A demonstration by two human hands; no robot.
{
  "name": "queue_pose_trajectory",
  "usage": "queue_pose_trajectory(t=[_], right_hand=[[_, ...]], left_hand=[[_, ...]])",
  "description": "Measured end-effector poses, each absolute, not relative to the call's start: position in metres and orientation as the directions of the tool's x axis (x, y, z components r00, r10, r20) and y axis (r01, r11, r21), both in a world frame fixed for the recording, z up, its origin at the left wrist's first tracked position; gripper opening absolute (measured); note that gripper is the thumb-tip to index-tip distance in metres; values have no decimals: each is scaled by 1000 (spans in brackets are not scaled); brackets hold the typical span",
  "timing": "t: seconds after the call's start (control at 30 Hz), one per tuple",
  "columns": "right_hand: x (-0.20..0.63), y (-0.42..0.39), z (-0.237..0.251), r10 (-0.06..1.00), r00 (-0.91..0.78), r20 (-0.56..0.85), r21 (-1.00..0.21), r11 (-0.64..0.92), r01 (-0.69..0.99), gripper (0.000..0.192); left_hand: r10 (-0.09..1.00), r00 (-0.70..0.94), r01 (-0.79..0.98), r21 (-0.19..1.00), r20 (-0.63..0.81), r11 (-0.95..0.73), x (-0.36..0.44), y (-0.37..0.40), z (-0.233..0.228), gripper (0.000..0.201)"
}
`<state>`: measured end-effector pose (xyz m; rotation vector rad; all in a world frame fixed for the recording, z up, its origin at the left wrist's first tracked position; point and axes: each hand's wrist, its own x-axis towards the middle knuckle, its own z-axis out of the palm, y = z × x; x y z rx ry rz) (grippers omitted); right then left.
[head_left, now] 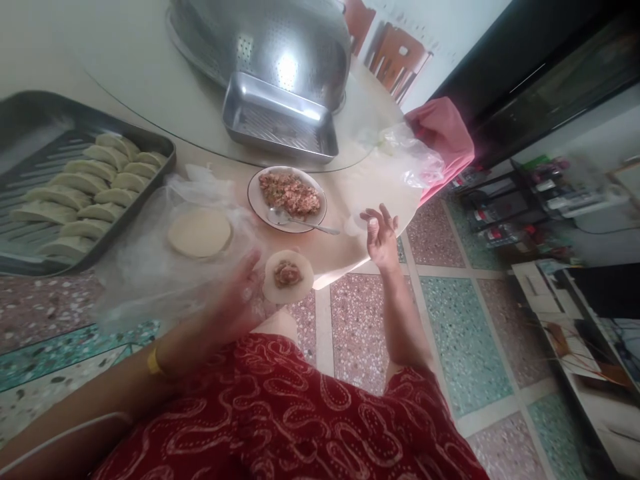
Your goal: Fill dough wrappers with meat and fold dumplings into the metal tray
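From where I stand, the left hand (243, 300) is motion-blurred; it holds a pale round dough wrapper (303, 285) by its left side, near the surface (345, 193)'s front edge. How its fingers lie beneath is hidden. A lump of pinkish-brown minced filling (288, 273) sits mid-wrapper, the dough lying open around it. Right hand (383, 235): nothing held, fingers loosely spread and bent, near the surface's right edge.

The large grey metal tray (167, 150) at left is cut off by the view; two rows of pale folded dumplings (85, 180) lie in it. The perforated silver metal vessel (270, 43) is cropped at the top. Before it, a rectangular ridged steel pan (280, 133) partly blocks it.

A white dark-rimmed plate (253, 203) stands beyond the held wrapper, bearing more mince and a metal spoon (323, 229). Crumpled clear plastic sheeting (145, 240) surrounds pale round dough (200, 230); the number of layers is unclear.
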<state>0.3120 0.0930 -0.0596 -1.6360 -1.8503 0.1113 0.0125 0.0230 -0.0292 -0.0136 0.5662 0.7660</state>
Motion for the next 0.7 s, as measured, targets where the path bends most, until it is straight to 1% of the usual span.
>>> queue_pose_trajectory(t=[0.1,0.2,0.27,0.33,0.4,0.47,0.5,0.57,0.7], right_hand=[[312,93,-56,906,-1,424,-471,221,854,47],[304,82,-45,840,56,539,-510,272,816,49],[289,70,-37,794,109,599,-582,337,740,48],[268,56,-31,805,103,585,-685,422,594,47],[244,44,-28,830,-27,557,-735,508,450,48],[221,35,-27,823,-202,530,-733,565,380,50],[212,32,-28,821,-267,506,-729,571,377,51],[199,30,-28,824,-340,454,-729,562,390,53],[191,31,-28,806,-422,414,-727,572,380,50]], left_hand=[[660,606,-656,190,-444,730,12,24,-30,51],[657,599,-640,219,-458,736,12,24,-30,52],[647,602,-623,231,-468,747,12,24,-29,54],[645,606,-609,249,-466,753,12,24,-27,55],[650,615,-596,276,-446,754,12,22,-26,56],[650,647,-576,302,-398,759,12,21,-25,58],[647,666,-566,313,-372,762,12,19,-25,60],[638,693,-550,325,-336,769,10,17,-25,63],[634,691,-546,324,-347,773,7,13,-22,65]])
